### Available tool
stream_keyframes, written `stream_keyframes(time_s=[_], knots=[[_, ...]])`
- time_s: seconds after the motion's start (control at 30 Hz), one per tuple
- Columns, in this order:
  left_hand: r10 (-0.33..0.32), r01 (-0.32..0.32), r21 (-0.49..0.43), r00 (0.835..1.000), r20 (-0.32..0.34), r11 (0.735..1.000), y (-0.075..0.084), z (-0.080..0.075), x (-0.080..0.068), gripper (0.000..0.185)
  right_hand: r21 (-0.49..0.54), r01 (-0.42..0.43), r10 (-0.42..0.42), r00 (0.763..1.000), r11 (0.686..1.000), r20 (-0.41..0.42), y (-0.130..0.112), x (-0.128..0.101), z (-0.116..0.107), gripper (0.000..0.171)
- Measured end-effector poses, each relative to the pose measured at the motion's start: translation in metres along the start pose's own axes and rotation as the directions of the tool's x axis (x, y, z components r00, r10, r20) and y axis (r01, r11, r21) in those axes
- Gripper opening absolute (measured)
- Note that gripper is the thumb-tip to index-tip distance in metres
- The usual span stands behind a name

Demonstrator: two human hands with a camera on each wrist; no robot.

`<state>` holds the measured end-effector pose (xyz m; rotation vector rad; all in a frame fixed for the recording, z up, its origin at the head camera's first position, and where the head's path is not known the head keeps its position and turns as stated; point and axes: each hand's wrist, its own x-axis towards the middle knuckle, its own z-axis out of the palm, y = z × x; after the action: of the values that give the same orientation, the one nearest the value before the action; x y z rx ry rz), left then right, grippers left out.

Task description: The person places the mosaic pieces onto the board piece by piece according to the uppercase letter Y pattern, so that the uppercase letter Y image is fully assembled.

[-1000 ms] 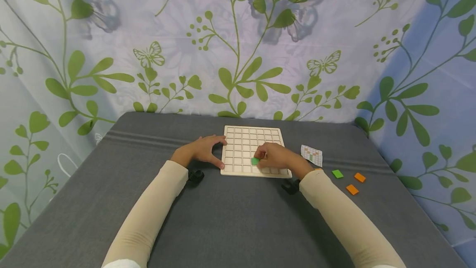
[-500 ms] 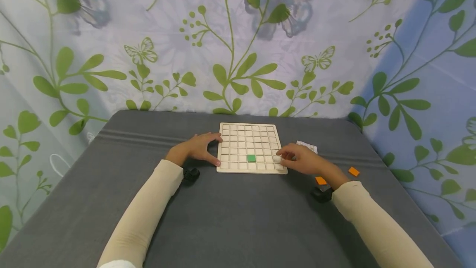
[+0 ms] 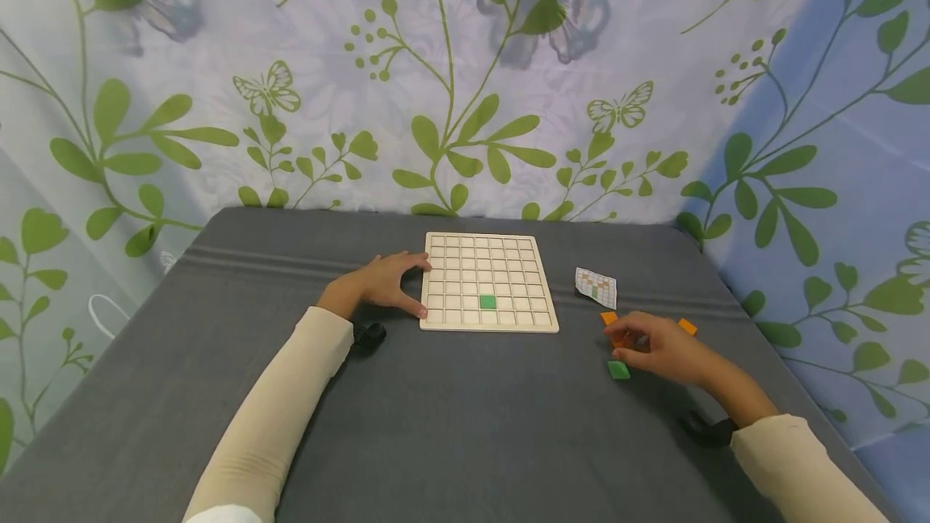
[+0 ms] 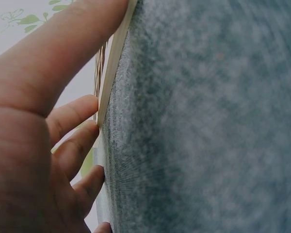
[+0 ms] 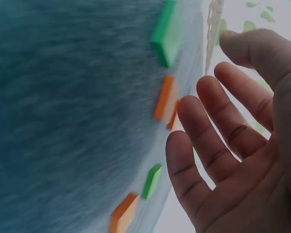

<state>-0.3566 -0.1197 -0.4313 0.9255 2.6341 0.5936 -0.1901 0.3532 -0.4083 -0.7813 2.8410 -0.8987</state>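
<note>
A pale wooden grid board (image 3: 450,274) lies on the grey cloth, with one green square tile (image 3: 488,302) in a cell of its second row from the front. My left hand (image 3: 381,281) rests at the board's left edge, thumb and fingers spread and touching the rim; the left wrist view shows the fingertips against the board's side (image 4: 111,68). To the right of the board, my right hand (image 3: 661,349) hovers over loose tiles, holding nothing. Its fingers (image 5: 189,116) are spread and relaxed. Beneath it lie a green tile (image 3: 618,370) and orange tiles (image 3: 608,318), partly hidden.
A small printed pattern card (image 3: 596,287) with coloured squares lies right of the board. Another orange tile (image 3: 687,327) sits beyond the right hand. In the right wrist view, a second green tile (image 5: 152,181) lies near an orange tile (image 5: 123,213). A floral curtain hangs behind the table.
My right hand has let go of the green tile, leaving it in the board, and has moved right to the loose tiles. My left hand has stayed at the board's edge.
</note>
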Motion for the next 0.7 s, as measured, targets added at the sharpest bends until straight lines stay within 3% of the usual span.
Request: stream_keyframes(time_s=[0.3, 0.7], knots=[[-0.002, 0.002, -0.004, 1.000, 0.004, 1.000, 0.001, -0.001, 0.000, 0.093, -0.060, 0.148, -0.152, 0.987, 0.987, -0.060, 0.008, -0.020, 0.012, 0.033], [-0.011, 0.011, -0.011, 1.000, 0.014, 1.000, 0.001, -0.001, -0.001, 0.092, -0.012, 0.095, -0.095, 0.995, 0.995, -0.036, 0.014, -0.027, 0.015, 0.030]])
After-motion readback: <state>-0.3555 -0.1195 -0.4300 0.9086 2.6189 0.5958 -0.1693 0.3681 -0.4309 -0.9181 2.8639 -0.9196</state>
